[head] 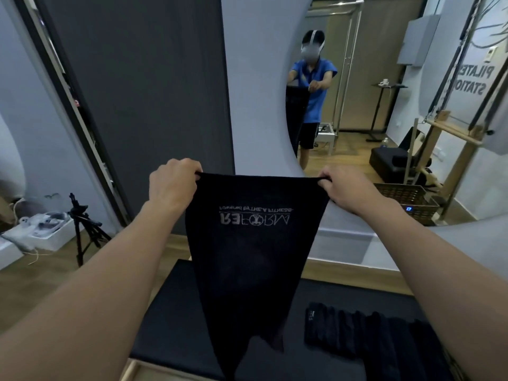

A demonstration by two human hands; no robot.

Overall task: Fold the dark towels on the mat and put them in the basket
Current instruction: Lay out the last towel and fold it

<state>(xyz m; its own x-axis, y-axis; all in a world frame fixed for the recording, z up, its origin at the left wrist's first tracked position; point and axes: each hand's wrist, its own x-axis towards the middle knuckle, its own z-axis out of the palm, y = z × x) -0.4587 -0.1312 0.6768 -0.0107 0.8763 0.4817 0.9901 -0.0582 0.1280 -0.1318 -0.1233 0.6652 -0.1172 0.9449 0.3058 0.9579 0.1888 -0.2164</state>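
A dark towel (247,265) with grey lettering hangs stretched out in front of me, above the black mat (170,312). My left hand (174,184) pinches its top left corner and my right hand (343,188) pinches its top right corner. The towel's lower end droops down to the mat. Several more dark towels (365,332) lie overlapped in a row on the mat at the lower right. A brown woven basket (406,200) shows at the right, seen in the mirror.
A large curved mirror (384,78) on the wall ahead reflects a person holding the towel. A black tripod (82,226) and white boxes (46,229) stand on the wooden floor at the left. A dark wall panel (143,92) rises behind.
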